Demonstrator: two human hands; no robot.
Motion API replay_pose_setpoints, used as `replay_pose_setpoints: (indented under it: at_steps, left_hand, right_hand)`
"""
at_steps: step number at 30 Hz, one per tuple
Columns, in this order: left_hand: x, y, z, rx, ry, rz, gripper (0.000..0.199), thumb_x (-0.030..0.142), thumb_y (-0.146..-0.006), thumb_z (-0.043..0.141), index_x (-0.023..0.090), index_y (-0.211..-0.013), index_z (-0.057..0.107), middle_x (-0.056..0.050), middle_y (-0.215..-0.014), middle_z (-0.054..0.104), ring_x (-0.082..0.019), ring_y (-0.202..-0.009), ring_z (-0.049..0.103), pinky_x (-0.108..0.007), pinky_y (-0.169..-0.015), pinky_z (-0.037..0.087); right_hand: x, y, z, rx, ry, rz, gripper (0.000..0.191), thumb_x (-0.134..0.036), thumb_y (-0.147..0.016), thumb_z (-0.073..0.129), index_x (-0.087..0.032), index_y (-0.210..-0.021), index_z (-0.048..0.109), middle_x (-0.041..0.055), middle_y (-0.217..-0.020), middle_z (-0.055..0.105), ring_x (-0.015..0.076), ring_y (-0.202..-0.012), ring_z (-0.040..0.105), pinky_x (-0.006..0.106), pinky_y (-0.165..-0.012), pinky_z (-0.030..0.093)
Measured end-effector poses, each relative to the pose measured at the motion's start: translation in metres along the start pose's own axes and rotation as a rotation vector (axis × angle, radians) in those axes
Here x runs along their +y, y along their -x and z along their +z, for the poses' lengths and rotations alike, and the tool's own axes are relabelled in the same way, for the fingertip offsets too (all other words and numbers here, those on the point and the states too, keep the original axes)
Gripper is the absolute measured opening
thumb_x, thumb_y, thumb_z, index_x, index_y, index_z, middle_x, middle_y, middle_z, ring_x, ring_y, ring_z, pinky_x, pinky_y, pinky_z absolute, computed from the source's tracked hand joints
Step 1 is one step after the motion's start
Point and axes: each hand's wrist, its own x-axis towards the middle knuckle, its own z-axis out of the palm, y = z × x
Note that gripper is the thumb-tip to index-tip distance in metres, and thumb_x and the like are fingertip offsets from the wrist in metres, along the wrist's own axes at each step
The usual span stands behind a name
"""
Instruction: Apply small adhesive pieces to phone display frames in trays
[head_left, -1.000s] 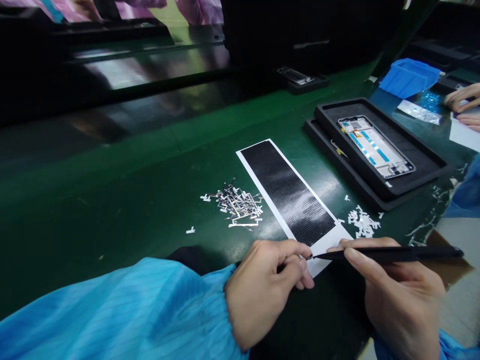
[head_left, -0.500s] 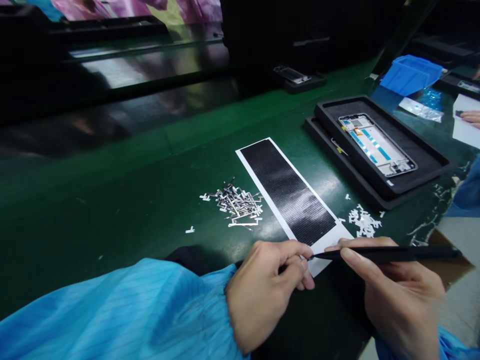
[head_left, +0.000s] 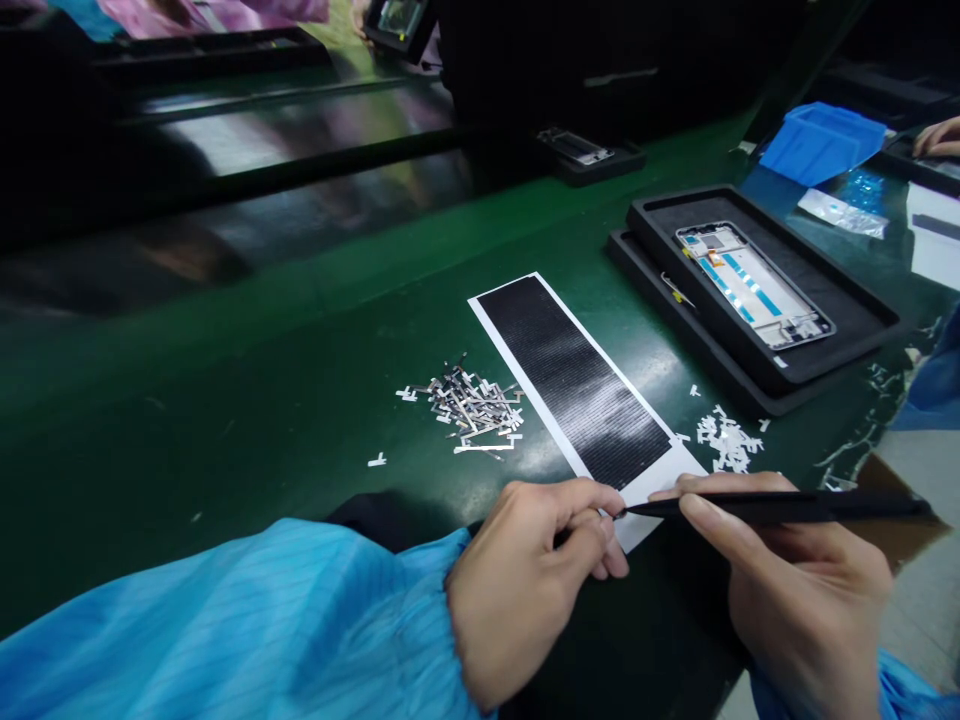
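Note:
My left hand (head_left: 525, 585) is curled at the near end of a white backing strip (head_left: 645, 505), its fingertips pinched together; whether they hold a tiny piece is too small to tell. My right hand (head_left: 799, 590) is shut on black tweezers (head_left: 772, 508), whose tip meets my left fingers. The strip carries a black ribbed sheet (head_left: 574, 380). To its left lies a heap of small metal-and-white pieces (head_left: 472, 408), and to its right white scraps (head_left: 727, 442). A phone frame (head_left: 754, 285) rests in a black tray (head_left: 697, 325).
A blue plastic bin (head_left: 823, 143) and a clear film packet (head_left: 844, 212) lie at the upper right. A co-worker's hand (head_left: 939, 138) is beyond them. A second phone frame (head_left: 574, 147) sits on a small black tray at the back edge of the green bench mat (head_left: 225, 400).
The whole view has shifted slightly as my head moved. The co-worker's hand has moved from the right edge to the upper right. My hands and tweezers stay nearly still.

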Motion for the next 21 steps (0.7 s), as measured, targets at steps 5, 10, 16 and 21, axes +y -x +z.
replay_pose_setpoints:
  at_steps: [5,10,16,21]
  left_hand:
    - [0.001,0.000,0.001,0.002,0.073,-0.017,0.016,0.010,-0.082,0.047,0.013,-0.081,0.062,0.001,-0.062,0.066,-0.011,-0.060,0.057,-0.022,-0.063,0.043]
    - [0.003,-0.003,0.003,0.031,0.068,-0.073,0.011,0.011,-0.077,0.055,0.015,-0.068,0.059,0.000,-0.062,0.068,-0.013,-0.059,0.058,-0.025,-0.064,0.043]
    - [0.001,-0.003,0.003,0.041,0.084,-0.012,0.013,0.010,-0.075,0.053,0.015,-0.065,0.059,0.000,-0.060,0.066,-0.014,-0.060,0.057,-0.026,-0.062,0.041]
    - [0.009,0.002,-0.001,0.110,0.042,0.054,0.013,0.015,-0.074,0.055,0.016,-0.066,0.064,0.000,-0.067,0.065,-0.016,-0.070,0.057,-0.029,-0.070,0.038]
  right_hand:
    - [-0.001,0.001,0.001,0.048,0.002,0.033,0.002,-0.027,-0.076,0.069,-0.029,-0.078,0.070,-0.0059,-0.074,0.067,0.0117,-0.074,0.064,0.015,-0.062,0.050]
    - [-0.001,0.002,0.002,0.029,-0.053,-0.010,0.008,-0.023,-0.075,0.070,-0.028,-0.081,0.070,-0.0045,-0.081,0.069,0.0127,-0.074,0.065,0.017,-0.061,0.052]
    - [0.002,0.005,0.000,0.030,-0.078,-0.031,0.007,-0.021,-0.076,0.068,-0.027,-0.080,0.070,-0.0044,-0.079,0.069,0.0124,-0.072,0.064,0.017,-0.065,0.053]
    - [-0.002,0.003,-0.011,-0.048,-0.036,-0.053,0.008,-0.024,-0.083,0.060,-0.026,-0.085,0.067,-0.0018,-0.087,0.069,0.0151,-0.081,0.065,0.021,-0.073,0.053]
